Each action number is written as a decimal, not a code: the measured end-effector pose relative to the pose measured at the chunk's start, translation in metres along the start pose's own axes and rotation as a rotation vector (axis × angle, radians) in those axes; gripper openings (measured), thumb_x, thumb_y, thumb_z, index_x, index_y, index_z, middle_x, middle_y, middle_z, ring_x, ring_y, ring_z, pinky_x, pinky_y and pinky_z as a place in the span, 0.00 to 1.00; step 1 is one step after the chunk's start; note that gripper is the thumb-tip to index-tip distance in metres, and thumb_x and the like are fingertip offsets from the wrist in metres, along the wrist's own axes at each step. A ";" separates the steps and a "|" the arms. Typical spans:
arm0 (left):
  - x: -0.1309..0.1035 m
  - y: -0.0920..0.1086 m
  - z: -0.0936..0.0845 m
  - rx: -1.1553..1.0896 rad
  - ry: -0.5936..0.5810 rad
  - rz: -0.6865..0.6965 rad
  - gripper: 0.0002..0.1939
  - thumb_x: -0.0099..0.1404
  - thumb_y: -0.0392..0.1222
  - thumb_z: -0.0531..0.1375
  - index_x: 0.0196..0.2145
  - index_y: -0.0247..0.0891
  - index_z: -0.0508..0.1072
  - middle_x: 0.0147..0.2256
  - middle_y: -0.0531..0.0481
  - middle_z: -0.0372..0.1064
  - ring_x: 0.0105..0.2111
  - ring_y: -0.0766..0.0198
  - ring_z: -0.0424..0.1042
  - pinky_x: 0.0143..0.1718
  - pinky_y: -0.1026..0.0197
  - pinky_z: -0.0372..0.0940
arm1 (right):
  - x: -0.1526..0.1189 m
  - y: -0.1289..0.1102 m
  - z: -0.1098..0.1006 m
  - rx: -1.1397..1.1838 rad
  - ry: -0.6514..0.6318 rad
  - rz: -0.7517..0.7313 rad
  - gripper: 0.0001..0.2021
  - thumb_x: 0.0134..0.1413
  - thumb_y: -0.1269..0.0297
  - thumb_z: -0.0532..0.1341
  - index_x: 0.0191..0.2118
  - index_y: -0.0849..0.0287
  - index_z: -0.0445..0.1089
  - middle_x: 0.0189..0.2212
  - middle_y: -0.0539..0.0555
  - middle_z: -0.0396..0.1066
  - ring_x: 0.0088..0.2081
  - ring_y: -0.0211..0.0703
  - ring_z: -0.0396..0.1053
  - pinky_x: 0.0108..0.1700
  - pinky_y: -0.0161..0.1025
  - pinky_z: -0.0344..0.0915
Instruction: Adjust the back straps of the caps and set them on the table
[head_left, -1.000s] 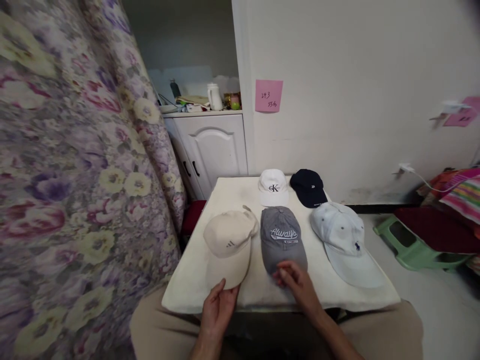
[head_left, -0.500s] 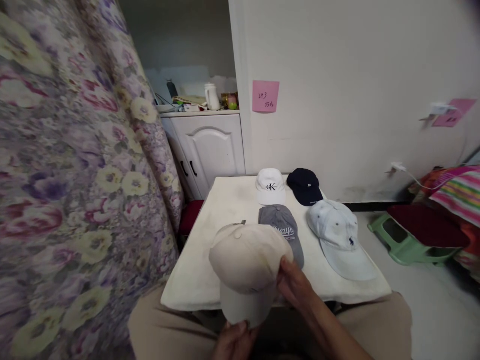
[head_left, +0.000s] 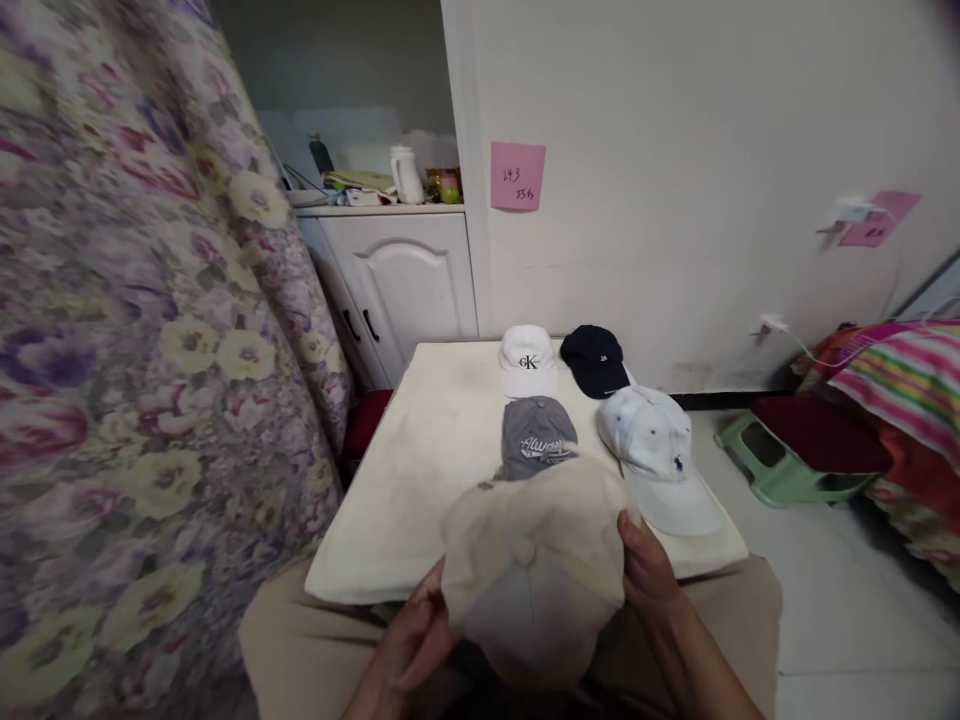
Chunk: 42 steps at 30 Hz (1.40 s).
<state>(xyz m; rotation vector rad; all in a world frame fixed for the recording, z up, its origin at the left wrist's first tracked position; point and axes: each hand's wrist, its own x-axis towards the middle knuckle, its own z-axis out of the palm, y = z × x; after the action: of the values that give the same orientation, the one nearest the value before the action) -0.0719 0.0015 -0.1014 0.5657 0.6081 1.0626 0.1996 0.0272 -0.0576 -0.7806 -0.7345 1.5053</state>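
Observation:
A cream cap [head_left: 536, 570] is held up over my lap at the table's near edge, its crown toward me. My left hand [head_left: 420, 630] grips its left rim, and my right hand [head_left: 651, 572] pinches its right rim. Just beyond it lies a grey cap [head_left: 536, 430] with white lettering, partly covered by the cream one. A pale blue cap [head_left: 660, 455] rests at the right edge of the table. At the back are a white cap [head_left: 528, 360] with black letters and a navy cap [head_left: 595, 360].
The caps lie on a table with a cream cover [head_left: 397, 480]. A floral curtain [head_left: 150, 350] hangs at the left. Behind stands a white cabinet [head_left: 412, 275] with a white jug [head_left: 406, 175] on top. On the right floor is a green stool [head_left: 772, 470].
The cream cap has been turned and drawn nearer, its brim no longer showing. My left hand has shifted from the brim to the left side; my right hand has moved rightward. The view has shifted slightly.

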 end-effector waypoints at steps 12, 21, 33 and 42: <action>0.021 0.038 0.067 0.120 0.021 -0.019 0.21 0.49 0.37 0.69 0.43 0.34 0.80 0.36 0.42 0.80 0.46 0.41 0.76 0.50 0.48 0.68 | -0.024 -0.010 -0.024 -0.051 -0.114 0.064 0.27 0.34 0.51 0.72 0.44 0.58 0.77 0.28 0.58 0.78 0.35 0.61 0.77 0.39 0.52 0.73; 0.012 0.048 0.073 0.218 -0.069 -0.083 0.20 0.50 0.39 0.71 0.42 0.33 0.79 0.32 0.45 0.77 0.33 0.52 0.76 0.34 0.59 0.67 | -0.028 -0.019 -0.033 -0.062 -0.146 0.135 0.20 0.31 0.56 0.74 0.35 0.58 0.79 0.15 0.50 0.69 0.14 0.41 0.62 0.20 0.38 0.64; 0.011 0.056 0.089 0.368 -0.050 -0.036 0.14 0.53 0.44 0.72 0.34 0.33 0.79 0.28 0.49 0.74 0.26 0.63 0.71 0.28 0.65 0.62 | -0.031 -0.031 -0.034 -0.040 -0.374 0.163 0.19 0.36 0.52 0.74 0.30 0.63 0.80 0.11 0.47 0.63 0.10 0.30 0.51 0.16 0.30 0.54; 0.011 0.071 0.113 0.393 -0.094 -0.023 0.12 0.58 0.46 0.70 0.34 0.35 0.77 0.26 0.52 0.71 0.23 0.69 0.67 0.24 0.70 0.59 | -0.024 -0.044 -0.034 -0.047 -0.562 0.110 0.15 0.42 0.57 0.73 0.37 0.60 0.80 0.24 0.52 0.72 0.24 0.36 0.66 0.25 0.31 0.60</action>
<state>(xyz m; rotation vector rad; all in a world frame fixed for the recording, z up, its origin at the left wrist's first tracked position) -0.0332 0.0232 0.0246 0.9431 0.7441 0.8923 0.2533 0.0064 -0.0395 -0.4315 -1.1591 1.8381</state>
